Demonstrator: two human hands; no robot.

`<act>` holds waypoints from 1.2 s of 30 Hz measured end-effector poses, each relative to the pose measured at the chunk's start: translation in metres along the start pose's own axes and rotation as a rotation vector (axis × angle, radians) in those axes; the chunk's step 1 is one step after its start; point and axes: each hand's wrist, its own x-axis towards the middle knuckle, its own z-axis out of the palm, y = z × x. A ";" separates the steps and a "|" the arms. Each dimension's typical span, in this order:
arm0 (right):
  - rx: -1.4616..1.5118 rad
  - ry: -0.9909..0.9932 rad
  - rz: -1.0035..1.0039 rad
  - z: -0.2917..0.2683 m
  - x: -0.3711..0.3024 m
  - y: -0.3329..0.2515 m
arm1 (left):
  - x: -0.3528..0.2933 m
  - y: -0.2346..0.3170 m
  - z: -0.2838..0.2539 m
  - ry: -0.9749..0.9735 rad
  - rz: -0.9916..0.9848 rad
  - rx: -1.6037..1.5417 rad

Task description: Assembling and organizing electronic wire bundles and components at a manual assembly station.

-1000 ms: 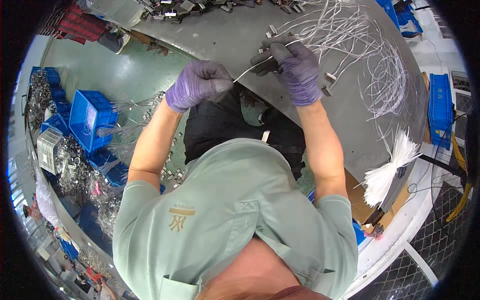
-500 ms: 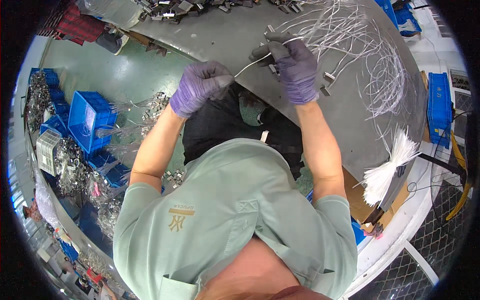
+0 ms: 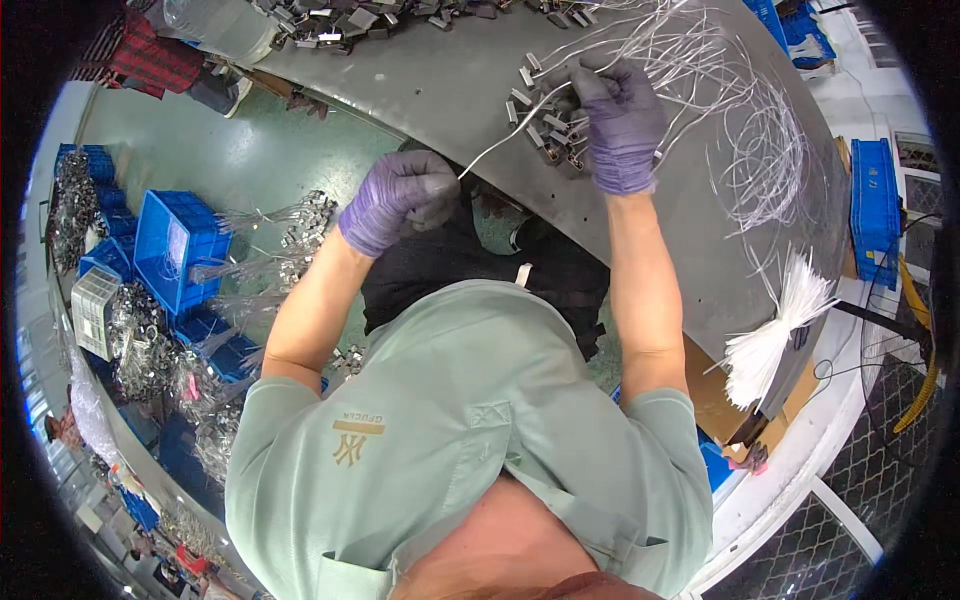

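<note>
My left hand, in a purple and grey glove, is closed on one end of a white cable just off the table's near edge. From there the cable runs up to the right, slightly curved, to my gloved right hand, whose fingers are closed round it. Beside and below the right hand lie several small metal-ended connectors on the dark grey table. Long loose white cables spread out behind and to the right of that hand.
Dark connectors are heaped at the far edge. A tied bundle of white strips lies at the right, near a blue crate. On the floor at left stand a blue bin and cable bundles. Another person's leg shows at far left.
My right hand has moved to the right and slid along the cable, away from the left hand, uncovering the connectors. My left hand has shifted slightly left and down.
</note>
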 end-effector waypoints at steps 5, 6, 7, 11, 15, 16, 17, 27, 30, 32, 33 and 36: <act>0.474 -0.094 0.150 -0.019 0.017 0.006 | -0.004 -0.002 -0.006 0.015 0.001 -0.019; 0.475 -0.096 0.148 -0.024 0.020 0.013 | -0.003 -0.007 -0.010 -0.024 0.000 -0.078; 0.300 -0.076 0.053 -0.028 0.021 0.020 | -0.002 -0.009 -0.013 -0.064 -0.002 -0.137; 0.140 0.063 -0.114 -0.016 0.011 0.002 | 0.002 -0.011 -0.009 -0.163 -0.031 -0.265; 0.294 -0.023 0.078 -0.018 0.018 0.014 | 0.004 -0.014 -0.004 -0.170 0.004 -0.227; 0.381 -0.083 0.174 -0.014 0.015 0.010 | 0.003 -0.014 -0.002 -0.125 0.021 -0.197; 0.467 -0.142 0.268 -0.009 0.011 0.005 | 0.004 -0.016 -0.002 -0.126 0.021 -0.198; 0.450 -0.145 0.355 -0.006 -0.005 0.002 | 0.000 -0.019 -0.011 0.057 0.069 0.087; 0.380 -0.176 0.322 -0.010 -0.005 0.001 | 0.001 -0.009 -0.009 0.104 0.072 0.157; 0.599 -0.087 0.289 -0.002 -0.006 0.007 | 0.004 -0.006 -0.007 0.084 0.077 0.142; 0.600 -0.090 0.289 0.002 -0.009 0.008 | 0.005 -0.007 -0.008 0.039 0.102 0.061; 0.543 -0.164 0.355 0.015 -0.023 0.007 | 0.009 -0.006 0.007 0.054 0.124 0.071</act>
